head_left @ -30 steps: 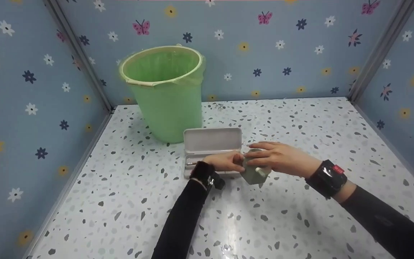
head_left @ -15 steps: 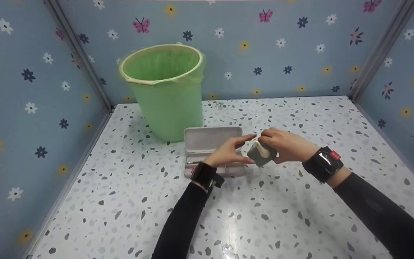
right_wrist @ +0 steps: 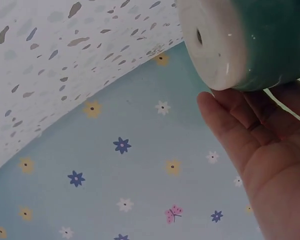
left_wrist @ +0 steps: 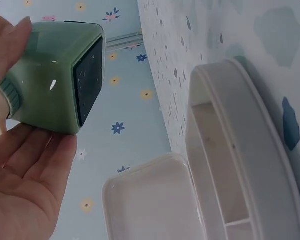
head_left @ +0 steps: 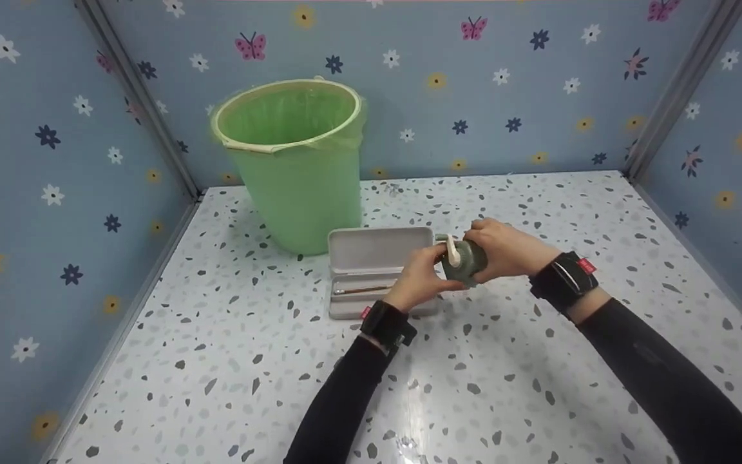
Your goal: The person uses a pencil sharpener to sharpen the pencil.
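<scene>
A green hand-crank pencil sharpener (head_left: 472,260) is held up off the table, its cream crank turned toward the left. My left hand (head_left: 417,280) grips it from the left, with the thumb on one side and the fingers on the other in the left wrist view. From the right, my right hand (head_left: 506,250) holds the same sharpener. Its cream front (right_wrist: 212,47) with a pencil hole faces the right wrist camera, and a black base pad (left_wrist: 90,77) shows in the left wrist view. Close by lies an open pale pencil case (head_left: 380,250) with a pencil (head_left: 364,290) in it.
A tall green lined bin (head_left: 300,200) stands behind the case at the back left. Flower-printed panels (head_left: 422,96) enclose the speckled white table (head_left: 229,380) at the back and sides. The left forearm passes close to the case's front edge.
The sharpener has been raised and turned, so the crank now points left. My left hand came off it and grips it again; the right hand shifted from its top to its right side.
</scene>
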`<state>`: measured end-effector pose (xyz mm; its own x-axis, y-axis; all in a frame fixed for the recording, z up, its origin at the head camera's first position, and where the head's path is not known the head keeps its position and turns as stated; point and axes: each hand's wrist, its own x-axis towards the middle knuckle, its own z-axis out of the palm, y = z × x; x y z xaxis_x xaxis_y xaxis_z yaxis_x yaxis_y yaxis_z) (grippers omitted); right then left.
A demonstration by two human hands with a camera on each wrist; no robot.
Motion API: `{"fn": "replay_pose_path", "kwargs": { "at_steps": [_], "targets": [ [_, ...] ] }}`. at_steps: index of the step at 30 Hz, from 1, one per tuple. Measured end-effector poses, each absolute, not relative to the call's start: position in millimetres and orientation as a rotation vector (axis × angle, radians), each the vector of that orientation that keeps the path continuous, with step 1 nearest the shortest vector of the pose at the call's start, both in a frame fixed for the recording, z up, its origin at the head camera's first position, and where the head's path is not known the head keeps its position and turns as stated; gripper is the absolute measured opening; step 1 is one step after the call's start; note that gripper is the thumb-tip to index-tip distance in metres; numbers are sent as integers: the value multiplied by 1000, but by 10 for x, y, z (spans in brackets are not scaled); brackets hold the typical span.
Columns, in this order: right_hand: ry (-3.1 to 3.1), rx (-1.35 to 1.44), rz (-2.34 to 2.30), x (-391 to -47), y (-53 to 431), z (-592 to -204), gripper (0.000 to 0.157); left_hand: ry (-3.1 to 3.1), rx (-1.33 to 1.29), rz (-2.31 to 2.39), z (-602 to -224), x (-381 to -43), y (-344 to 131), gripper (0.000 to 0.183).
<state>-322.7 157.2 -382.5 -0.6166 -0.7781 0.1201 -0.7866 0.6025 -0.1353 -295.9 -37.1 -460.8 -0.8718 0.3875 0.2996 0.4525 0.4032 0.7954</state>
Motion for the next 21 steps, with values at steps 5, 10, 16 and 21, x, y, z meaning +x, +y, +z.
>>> {"fn": "replay_pose_path", "kwargs": {
  "at_steps": [5,10,16,21],
  "targets": [
    [-2792,1317,392,-3269,1538,-3859,53,-2489,-774,-1674,-4666,-3010,-438,56],
    [-2792,1242,588,-3288,1509,-3912,56,-2428,-773,-1847,-4682,-3069,-549,54],
    [-2717,1168,1105,-3347,1548,-4032,85,-2369,-764,-1970,-4615,-3115,-680,56],
    [-2682,1073,1613,-3376,1549,-4254,97,-2334,-751,-2014,-4561,-3132,-792,55]
  ]
}}
